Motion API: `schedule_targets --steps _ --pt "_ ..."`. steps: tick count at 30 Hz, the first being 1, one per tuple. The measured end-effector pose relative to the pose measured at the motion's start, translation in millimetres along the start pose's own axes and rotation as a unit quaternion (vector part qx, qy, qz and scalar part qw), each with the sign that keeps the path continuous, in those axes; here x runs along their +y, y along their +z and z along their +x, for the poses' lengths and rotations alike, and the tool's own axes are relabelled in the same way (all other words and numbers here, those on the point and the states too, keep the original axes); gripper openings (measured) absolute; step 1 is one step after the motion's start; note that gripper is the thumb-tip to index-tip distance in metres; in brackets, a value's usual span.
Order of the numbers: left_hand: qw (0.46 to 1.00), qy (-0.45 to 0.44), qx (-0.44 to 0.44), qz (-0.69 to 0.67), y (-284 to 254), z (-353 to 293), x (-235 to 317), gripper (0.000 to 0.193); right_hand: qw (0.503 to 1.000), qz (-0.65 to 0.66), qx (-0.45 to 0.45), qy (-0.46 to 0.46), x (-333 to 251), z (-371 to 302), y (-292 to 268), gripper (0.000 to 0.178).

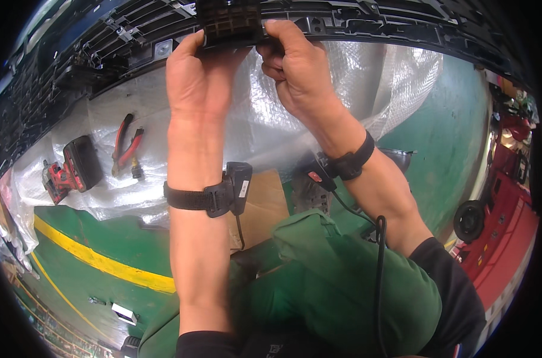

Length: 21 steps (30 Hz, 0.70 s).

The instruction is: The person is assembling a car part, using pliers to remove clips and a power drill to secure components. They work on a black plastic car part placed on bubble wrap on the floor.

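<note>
A large black plastic panel (119, 36), ribbed and slotted like the back of a vehicle bumper, spans the far side. At its near edge is a black ribbed plastic piece (232, 22) with a grid of small cells. My left hand (202, 77) grips the piece's left end, thumb on top and fingers reaching underneath, partly hidden. At the right end, my right hand (298, 68) is closed, thumb against the piece and the other fingers curled below. Whether the piece is fixed to the panel, I cannot tell.
Bubble wrap (145, 113) lies beneath the panel. On it are a red-and-black cordless power tool (74, 170), red-handled pliers (126, 146) and a small metal fitting (137, 170). Brown cardboard (262, 203) lies below my wrists. A red vehicle-like body (504, 230) stands at the right.
</note>
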<state>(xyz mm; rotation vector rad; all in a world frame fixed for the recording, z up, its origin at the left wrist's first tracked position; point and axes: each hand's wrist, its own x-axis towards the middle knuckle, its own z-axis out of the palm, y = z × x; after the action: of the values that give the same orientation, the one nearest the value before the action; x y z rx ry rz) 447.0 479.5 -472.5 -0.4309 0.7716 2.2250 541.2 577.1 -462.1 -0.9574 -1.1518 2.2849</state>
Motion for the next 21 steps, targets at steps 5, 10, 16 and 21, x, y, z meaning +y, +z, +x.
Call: schedule_targets --steps 5,10,16,21 --pt "0.999 0.017 0.014 0.027 0.8 -0.4 -2.5 0.033 1.000 0.012 0.005 0.000 -0.9 -1.6 4.1 0.014" --pt "0.999 0.023 0.028 0.021 2.2 1.0 -5.5 0.032 1.000 0.012 0.004 0.003 -2.4 0.2 1.0 0.010" --pt "0.999 0.008 0.027 0.036 -7.3 0.7 -6.4 0.032 0.998 0.027 0.021 0.043 0.8 -4.5 0.6 0.012" --pt "0.998 -0.011 0.029 0.046 -22.6 0.6 -14.8 0.032 0.993 0.032 0.054 0.097 11.6 -4.0 -5.6 0.013"
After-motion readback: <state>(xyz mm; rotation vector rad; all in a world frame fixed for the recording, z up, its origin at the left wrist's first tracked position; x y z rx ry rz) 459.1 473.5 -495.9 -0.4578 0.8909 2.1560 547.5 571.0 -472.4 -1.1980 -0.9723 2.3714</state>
